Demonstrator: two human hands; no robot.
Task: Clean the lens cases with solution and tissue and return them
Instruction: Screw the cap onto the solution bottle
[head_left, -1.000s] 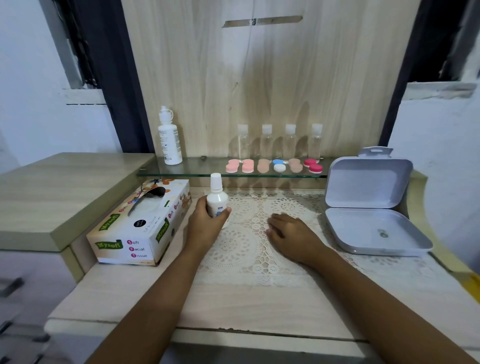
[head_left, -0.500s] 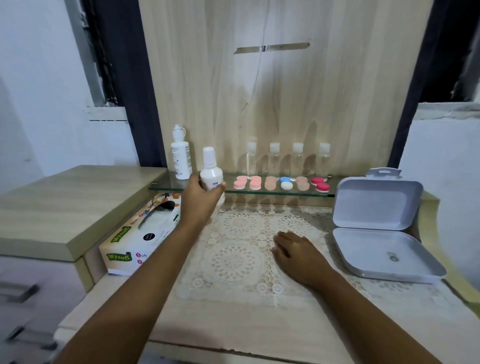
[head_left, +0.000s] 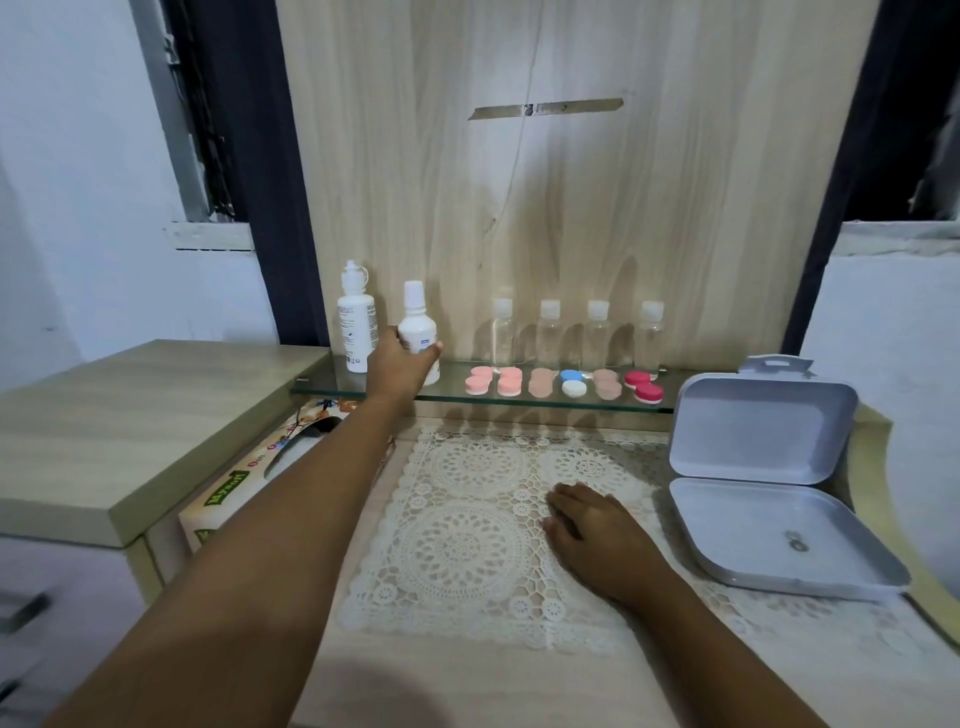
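Note:
My left hand (head_left: 399, 366) grips a small white solution bottle (head_left: 417, 328) and holds it upright on the glass shelf (head_left: 519, 401), beside a taller white bottle (head_left: 356, 318). Several lens cases lie in a row on that shelf: pink (head_left: 493, 381), peach (head_left: 542, 382), blue and white (head_left: 572, 381), peach (head_left: 605, 383) and red (head_left: 644, 385). My right hand (head_left: 597, 525) rests flat on the lace mat (head_left: 457, 540), holding nothing. A tissue box (head_left: 260, 478) lies at the left, partly hidden by my left arm.
Several clear bottles with white caps (head_left: 574, 335) stand behind the cases against the wooden back panel. An open grey hinged box (head_left: 769, 488) sits at the right of the table. A lower wooden cabinet top (head_left: 130, 410) adjoins on the left.
My left hand has lifted the small white bottle off the mat, carried it up and back, and brought it down onto the glass shelf. My right hand has stayed on the mat.

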